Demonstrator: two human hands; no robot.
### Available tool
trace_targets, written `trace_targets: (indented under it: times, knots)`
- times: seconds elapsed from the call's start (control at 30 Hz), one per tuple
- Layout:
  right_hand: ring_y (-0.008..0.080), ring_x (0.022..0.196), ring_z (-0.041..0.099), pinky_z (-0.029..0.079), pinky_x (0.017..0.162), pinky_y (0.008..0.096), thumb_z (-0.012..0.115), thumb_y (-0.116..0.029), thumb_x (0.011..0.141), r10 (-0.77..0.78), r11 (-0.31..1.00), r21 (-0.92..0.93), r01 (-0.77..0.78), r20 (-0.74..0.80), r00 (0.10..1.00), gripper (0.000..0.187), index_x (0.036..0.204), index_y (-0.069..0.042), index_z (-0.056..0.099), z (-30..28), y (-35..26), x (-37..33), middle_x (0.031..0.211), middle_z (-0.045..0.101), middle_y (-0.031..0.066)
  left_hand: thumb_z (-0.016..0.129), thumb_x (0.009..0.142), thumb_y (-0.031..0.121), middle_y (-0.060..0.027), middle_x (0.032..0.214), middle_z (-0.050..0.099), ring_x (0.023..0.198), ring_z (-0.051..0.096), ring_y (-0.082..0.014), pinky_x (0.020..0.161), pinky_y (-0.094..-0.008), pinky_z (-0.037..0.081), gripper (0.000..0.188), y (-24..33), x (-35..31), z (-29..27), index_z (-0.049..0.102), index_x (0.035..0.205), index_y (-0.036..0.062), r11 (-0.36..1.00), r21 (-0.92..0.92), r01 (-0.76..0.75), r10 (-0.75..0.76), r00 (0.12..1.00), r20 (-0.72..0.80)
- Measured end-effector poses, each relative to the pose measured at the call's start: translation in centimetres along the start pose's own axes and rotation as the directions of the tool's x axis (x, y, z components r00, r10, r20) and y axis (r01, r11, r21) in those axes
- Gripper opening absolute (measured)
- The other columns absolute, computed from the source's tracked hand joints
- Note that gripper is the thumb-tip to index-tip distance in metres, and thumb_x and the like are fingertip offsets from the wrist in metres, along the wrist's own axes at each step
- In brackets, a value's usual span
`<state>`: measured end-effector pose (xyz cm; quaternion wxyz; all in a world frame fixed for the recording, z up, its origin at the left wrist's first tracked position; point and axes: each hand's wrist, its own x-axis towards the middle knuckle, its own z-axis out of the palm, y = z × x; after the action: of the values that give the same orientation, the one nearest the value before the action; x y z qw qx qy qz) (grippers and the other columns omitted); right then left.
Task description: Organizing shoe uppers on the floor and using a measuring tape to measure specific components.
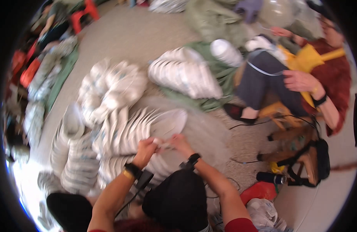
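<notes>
My left hand (pixel 147 146) and my right hand (pixel 181 144) are close together in front of me, above stacked white pieces. The fingers of both are closed in a pinch around something small and whitish, blurred too much to name. Just left of them lies a row of nested white oval, shell-like pieces (pixel 126 133). An open oval white piece (pixel 174 121) lies at the row's right end, just beyond my hands. Clear plastic sheeting (pixel 209 133) spreads out to the right of it.
More nested white stacks stand at left (pixel 79 164) and beyond (pixel 182 73), near a white heap (pixel 112 87). On the right a seated person (pixel 310 85) holds a white strip. Nearby are a wooden stool (pixel 308 162), dark cables, a black bottle (pixel 270 178) and a red bag (pixel 259 192).
</notes>
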<state>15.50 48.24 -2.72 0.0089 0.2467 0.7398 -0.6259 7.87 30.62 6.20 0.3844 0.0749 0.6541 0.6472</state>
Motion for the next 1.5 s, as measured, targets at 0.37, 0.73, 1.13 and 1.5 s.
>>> trace_targets:
  times: [0.37, 0.73, 1.13, 1.5]
  knots:
    - [0.0098, 0.064, 0.054, 0.044, 0.056, 0.0245, 0.068, -0.023, 0.084, 0.256, 0.953, 0.084, -0.292, 0.295, 0.921, 0.03, 0.104, -0.002, 0.057, -0.3, -0.2, 0.6, 0.079, 0.06, 0.002, 0.056, 0.094, 0.039, -0.0066, 0.069, 0.058, 0.061, 0.056, -0.015, 0.057, -0.0302, 0.046, 0.042, -1.6, -5.6, -9.6, 0.057, 0.078, 0.0008, 0.924, 0.366, -0.114, 0.183, 0.97, -0.161]
    - [0.0155, 0.082, 0.06, 0.048, 0.072, 0.0252, 0.072, -0.008, 0.071, 0.329, 0.934, -0.308, -0.181, 0.545, 0.771, 0.042, 0.11, 0.003, 0.06, 5.7, -9.0, 2.8, 0.097, 0.064, 0.0066, 0.084, 0.06, 0.04, -0.013, 0.088, 0.054, 0.081, 0.052, -0.03, 0.075, -0.0384, 0.042, 0.053, -3.7, -9.7, -17.8, 0.051, 0.079, 0.0038, 0.489, 0.791, 0.367, 0.603, 0.513, -0.611]
    - [0.0154, 0.064, 0.056, 0.046, 0.059, 0.0306, 0.062, -0.013, 0.066, -0.071, 0.762, -0.456, 0.46, 0.646, 0.76, 0.032, 0.091, 0.008, 0.062, 1.4, -19.8, -2.2, 0.073, 0.062, 0.0118, 0.086, 0.056, 0.048, -0.0185, 0.127, 0.053, 0.116, 0.053, -0.0257, 0.094, -0.0331, 0.045, 0.1, -1.2, -14.4, -17.3, 0.046, 0.134, -0.0007, 0.931, -0.034, 0.364, -0.302, 0.712, -0.634]
    - [0.016, 0.095, 0.06, 0.046, 0.085, 0.0295, 0.058, -0.015, 0.075, -0.55, 0.704, -0.175, 0.689, 0.48, 0.684, 0.043, 0.11, 0.009, 0.059, 6.1, -43.1, -7.2, 0.105, 0.065, 0.0107, 0.088, 0.064, 0.026, -0.0195, 0.117, 0.058, 0.102, 0.06, -0.0265, 0.087, -0.0368, 0.049, 0.099, 16.6, -24.2, -21.6, 0.029, 0.137, -0.0076, 0.966, -0.132, -0.222, 0.081, 0.745, -0.662]
